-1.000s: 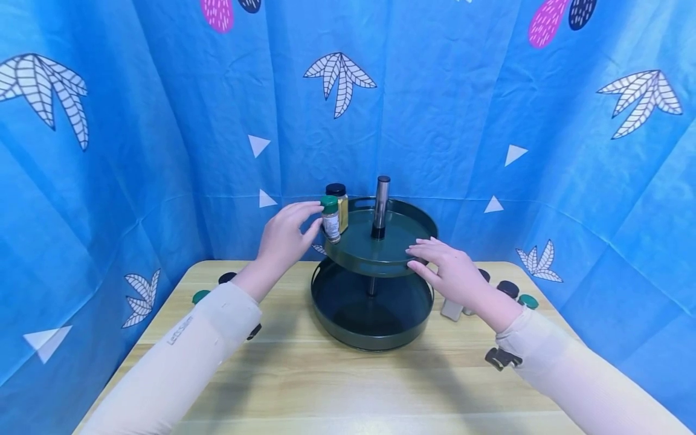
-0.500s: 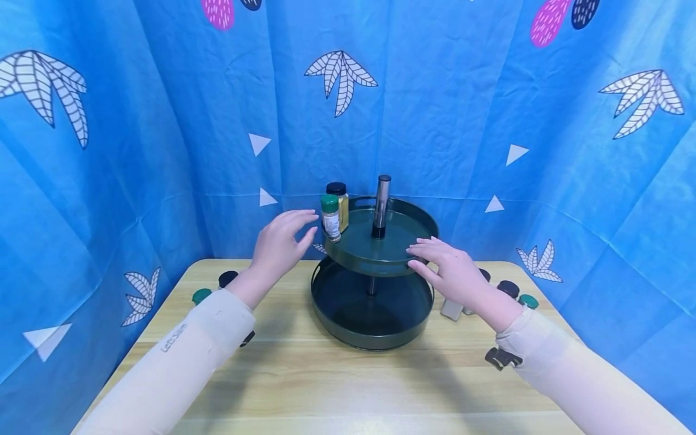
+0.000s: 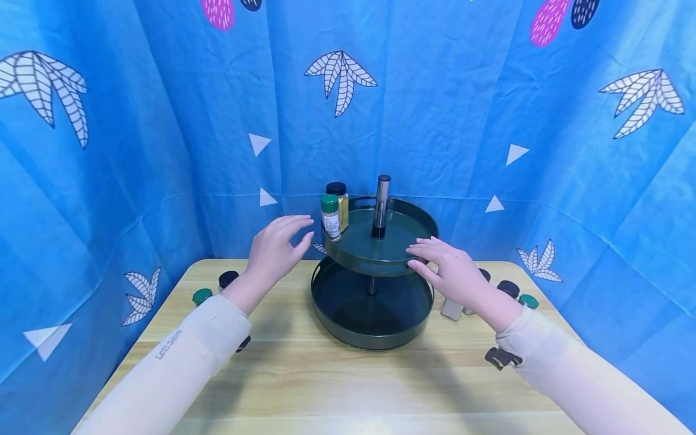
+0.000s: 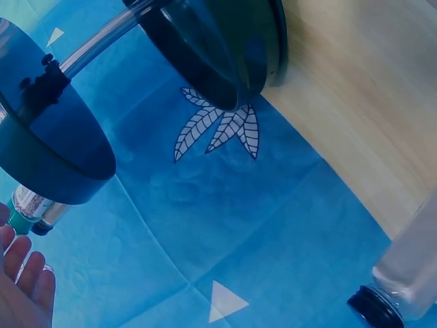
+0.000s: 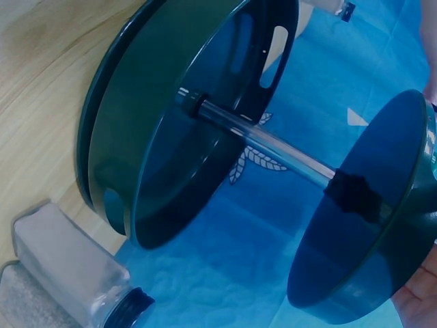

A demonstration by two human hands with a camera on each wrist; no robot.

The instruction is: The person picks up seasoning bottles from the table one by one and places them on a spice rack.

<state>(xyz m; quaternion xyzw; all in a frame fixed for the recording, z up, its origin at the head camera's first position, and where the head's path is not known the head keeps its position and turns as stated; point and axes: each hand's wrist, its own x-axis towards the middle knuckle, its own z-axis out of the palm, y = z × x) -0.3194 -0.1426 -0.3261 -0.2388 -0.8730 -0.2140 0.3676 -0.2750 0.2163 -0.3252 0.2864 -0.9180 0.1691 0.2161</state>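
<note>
The left hand [image 3: 272, 251] is hovering, thumb spread from its fingers, just outside the left edge of the upper tray [image 3: 405, 232], where the green-capped bottle [image 3: 331, 221] is standing. The right hand [image 3: 449, 269] is touching that tray's front-right edge with loosely extended fingers.

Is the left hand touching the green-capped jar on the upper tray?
Apart. The head view shows blue curtain in the gap between the fingers of the left hand and the green-capped jar.

Bright, cool light washes my wood-grain tabletop [image 3: 359, 386], glaring pale in front; my arms [image 3: 174, 362] throw soft shadows across it. Both wrist views look dimmer, highlights streaking the two-tier tray [image 5: 273, 149].
</note>
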